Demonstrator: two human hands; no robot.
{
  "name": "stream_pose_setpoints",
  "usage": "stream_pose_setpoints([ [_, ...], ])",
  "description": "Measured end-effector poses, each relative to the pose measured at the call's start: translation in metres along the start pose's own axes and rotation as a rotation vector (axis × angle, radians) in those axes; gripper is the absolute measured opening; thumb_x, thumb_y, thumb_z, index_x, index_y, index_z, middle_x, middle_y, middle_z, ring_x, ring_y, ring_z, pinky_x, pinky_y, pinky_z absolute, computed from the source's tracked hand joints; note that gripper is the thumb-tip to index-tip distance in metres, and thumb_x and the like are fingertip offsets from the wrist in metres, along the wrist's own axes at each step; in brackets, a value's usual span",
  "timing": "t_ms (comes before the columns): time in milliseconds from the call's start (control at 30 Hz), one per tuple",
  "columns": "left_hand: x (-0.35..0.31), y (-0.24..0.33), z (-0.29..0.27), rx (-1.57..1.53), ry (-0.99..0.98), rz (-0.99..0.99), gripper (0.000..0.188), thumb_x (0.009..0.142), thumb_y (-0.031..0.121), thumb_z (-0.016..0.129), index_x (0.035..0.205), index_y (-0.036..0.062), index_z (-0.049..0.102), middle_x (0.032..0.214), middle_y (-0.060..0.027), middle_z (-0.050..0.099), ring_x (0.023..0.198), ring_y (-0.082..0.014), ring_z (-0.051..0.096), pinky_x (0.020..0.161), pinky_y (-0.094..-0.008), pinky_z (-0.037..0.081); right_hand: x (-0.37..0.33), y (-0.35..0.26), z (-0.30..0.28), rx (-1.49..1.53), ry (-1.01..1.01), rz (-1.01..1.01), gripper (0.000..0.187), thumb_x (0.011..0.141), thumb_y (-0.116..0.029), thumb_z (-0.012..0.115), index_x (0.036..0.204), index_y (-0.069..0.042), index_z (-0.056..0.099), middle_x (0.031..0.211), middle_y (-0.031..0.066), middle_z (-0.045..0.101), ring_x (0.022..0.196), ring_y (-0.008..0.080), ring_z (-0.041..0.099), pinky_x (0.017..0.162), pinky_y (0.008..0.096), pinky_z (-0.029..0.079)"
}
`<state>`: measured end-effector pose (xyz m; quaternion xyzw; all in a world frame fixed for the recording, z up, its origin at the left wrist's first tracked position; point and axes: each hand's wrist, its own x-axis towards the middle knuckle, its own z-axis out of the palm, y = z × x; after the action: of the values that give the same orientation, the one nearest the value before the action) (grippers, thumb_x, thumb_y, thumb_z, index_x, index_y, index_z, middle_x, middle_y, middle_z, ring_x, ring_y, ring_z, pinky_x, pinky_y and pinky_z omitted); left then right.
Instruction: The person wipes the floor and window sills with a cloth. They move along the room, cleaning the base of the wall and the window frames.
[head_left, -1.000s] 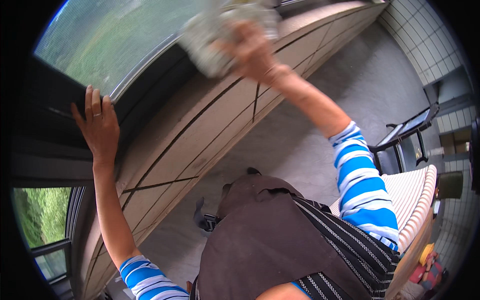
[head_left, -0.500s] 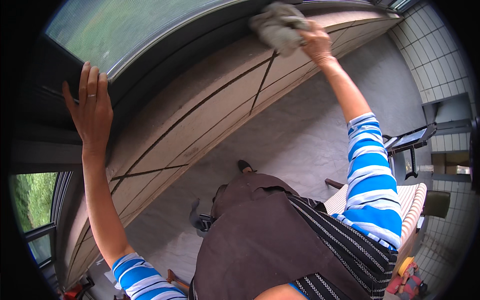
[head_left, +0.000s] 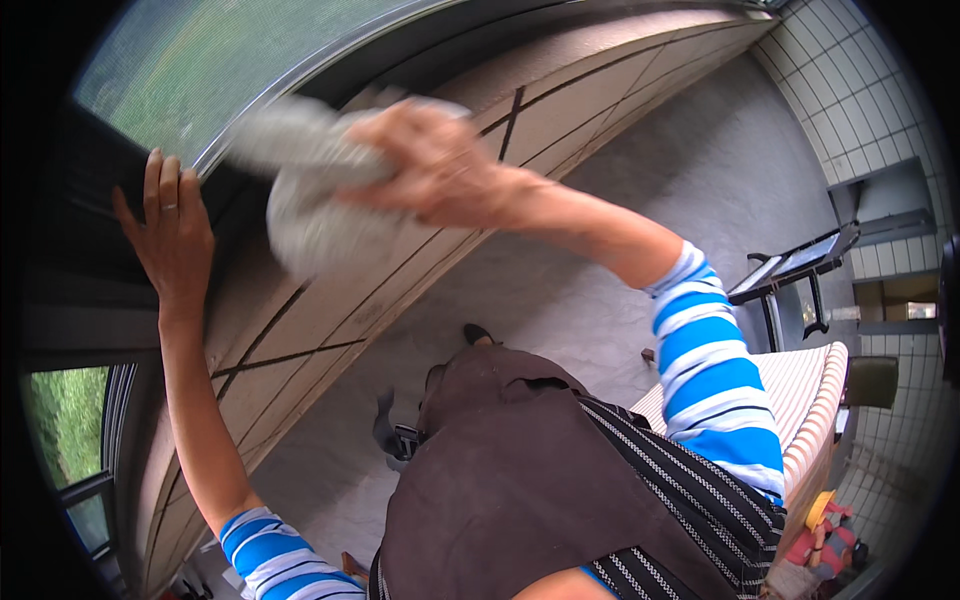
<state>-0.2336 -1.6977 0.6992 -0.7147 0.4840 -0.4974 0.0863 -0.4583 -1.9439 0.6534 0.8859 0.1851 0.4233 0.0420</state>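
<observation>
My left hand (head_left: 175, 235) lies against the dark window frame (head_left: 90, 270), fingers stretched out and a ring on one of them. Its fingertips reach the lower corner of the screened window pane (head_left: 230, 70). A bunched grey cloth (head_left: 325, 200) is gripped in my right hand (head_left: 430, 165), and both are smeared by motion. The cloth hangs in front of the window frame and the tiled sill (head_left: 590, 60); whether it touches them I cannot tell.
Behind my right arm stands a chair or seat with a striped cover (head_left: 815, 400). A dark metal-framed item (head_left: 795, 270) is near the white tiled wall (head_left: 830, 90). A small figure with a yellow hat (head_left: 820, 508) sits at lower right. Grey floor (head_left: 640, 220) lies below the sill.
My right hand has swept the cloth leftward along the window, from the far right part of the sill toward my left hand. The left hand stays on the frame.
</observation>
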Motion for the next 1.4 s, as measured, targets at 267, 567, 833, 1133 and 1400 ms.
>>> stream_pose_setpoints([
  [267,0.000,0.003,0.002,0.098,0.030,0.016,0.011,0.093,0.019,0.062,0.104,0.0180,0.063,0.120,0.0048,0.059,0.128,-0.0136,0.049,0.111,-0.0577,0.031,-0.062,0.116,0.039,-0.577,-0.339,0.238,0.018,0.070,-0.014,0.071,0.088,-0.016,0.069,0.094,0.0059,0.059,0.082,0.0223,0.057,0.060,0.0331,0.051],
  [567,-0.001,0.005,-0.003,-0.008,0.060,-0.008,0.017,0.090,0.012,0.062,0.107,0.0132,0.063,0.128,-0.0018,0.056,0.133,-0.0176,0.044,0.116,-0.0563,0.024,-0.259,0.252,-0.151,-0.718,-0.757,1.277,0.042,0.086,-0.037,0.053,0.115,-0.010,0.068,0.122,0.0170,0.064,0.107,0.0371,0.065,0.087,0.0459,0.053],
  [833,-0.077,0.106,-0.059,-0.932,-0.043,-0.223,0.053,0.071,0.019,0.077,0.119,0.0120,0.054,0.131,-0.0138,0.048,0.128,-0.0378,0.045,0.108,-0.0521,0.037,-0.202,0.036,-0.052,0.503,-0.870,1.237,0.043,0.063,-0.010,0.074,0.104,0.001,0.069,0.100,0.0159,0.070,0.096,0.0217,0.066,0.087,0.0346,0.051],
  [1133,-0.183,0.147,-0.141,-1.730,-0.525,-0.889,0.113,0.062,0.023,0.086,0.152,0.0048,0.020,0.146,-0.0217,0.037,0.136,-0.0344,0.038,0.112,-0.0410,0.035,0.037,-0.149,0.051,1.136,-1.063,0.140,0.044,0.060,0.003,0.066,0.103,-0.009,0.070,0.105,0.0172,0.061,0.099,0.0343,0.061,0.083,0.0398,0.049],
  [1400,-0.293,0.044,-0.187,-1.021,-0.063,-1.637,0.075,0.071,0.013,0.082,0.137,0.0043,0.048,0.125,-0.0115,0.061,0.118,-0.0187,0.056,0.103,-0.0322,0.044,0.130,-0.153,0.095,0.887,-0.120,0.140,0.028,0.077,-0.002,0.074,0.105,-0.006,0.070,0.118,0.0128,0.062,0.109,0.0271,0.059,0.092,0.0356,0.048],
])
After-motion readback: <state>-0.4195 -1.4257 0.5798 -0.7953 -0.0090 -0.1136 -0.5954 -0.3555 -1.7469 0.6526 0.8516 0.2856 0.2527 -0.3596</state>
